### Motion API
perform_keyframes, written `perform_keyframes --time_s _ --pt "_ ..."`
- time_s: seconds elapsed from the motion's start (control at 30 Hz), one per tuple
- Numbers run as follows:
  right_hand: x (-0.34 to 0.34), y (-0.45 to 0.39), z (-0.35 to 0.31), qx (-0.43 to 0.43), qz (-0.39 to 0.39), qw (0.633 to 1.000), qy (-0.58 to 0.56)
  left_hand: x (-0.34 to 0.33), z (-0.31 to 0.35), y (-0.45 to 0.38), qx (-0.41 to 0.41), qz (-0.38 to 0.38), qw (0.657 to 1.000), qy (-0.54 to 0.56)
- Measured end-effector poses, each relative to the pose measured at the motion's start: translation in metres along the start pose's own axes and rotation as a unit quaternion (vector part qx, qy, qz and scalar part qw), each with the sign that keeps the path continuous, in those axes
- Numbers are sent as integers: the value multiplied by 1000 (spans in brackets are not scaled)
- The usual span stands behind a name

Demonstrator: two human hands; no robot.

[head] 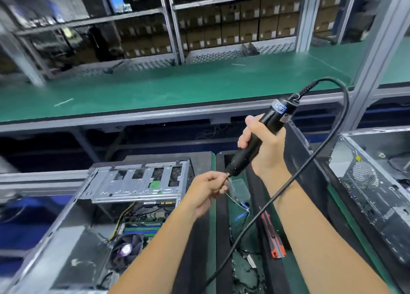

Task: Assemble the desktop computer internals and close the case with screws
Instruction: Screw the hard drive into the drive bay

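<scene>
The right hand [261, 138] grips the electric screwdriver [255, 136] above the open computer case [93, 207]; the left hand [208, 191] pinches at its tip. A fumbled screw could drop among the internals.

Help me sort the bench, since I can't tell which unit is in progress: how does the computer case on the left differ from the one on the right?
The left case lies open toward the camera, showing its motherboard, CPU fan and drive cage; the right case shows mostly its perforated rear panel, its inside barely visible. The left case sits below the left hand; the right case lies beyond the right hand holding the electric screwdriver. Both are grey metal towers.
</scene>
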State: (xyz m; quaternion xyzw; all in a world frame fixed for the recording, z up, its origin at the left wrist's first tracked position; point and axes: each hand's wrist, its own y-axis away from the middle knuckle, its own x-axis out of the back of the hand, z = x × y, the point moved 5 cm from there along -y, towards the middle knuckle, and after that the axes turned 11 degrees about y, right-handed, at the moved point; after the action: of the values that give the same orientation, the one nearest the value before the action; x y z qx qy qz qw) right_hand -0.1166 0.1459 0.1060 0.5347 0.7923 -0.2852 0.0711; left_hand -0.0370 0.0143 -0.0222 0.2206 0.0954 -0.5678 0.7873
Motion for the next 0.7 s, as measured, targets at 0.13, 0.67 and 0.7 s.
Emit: perform_keyframes --time_s 0.13,0.67,0.7 --pt "-27 -1 -5 -5 0 1000 -14 23 18 22 -31 7 998 50" --pt "-194 41 -1 27 -16 999 37 132 108 66 -110 -101 989 -3" --pt "-201 43 0 27 -13 999 44 137 111 68 -117 -101 988 -13"
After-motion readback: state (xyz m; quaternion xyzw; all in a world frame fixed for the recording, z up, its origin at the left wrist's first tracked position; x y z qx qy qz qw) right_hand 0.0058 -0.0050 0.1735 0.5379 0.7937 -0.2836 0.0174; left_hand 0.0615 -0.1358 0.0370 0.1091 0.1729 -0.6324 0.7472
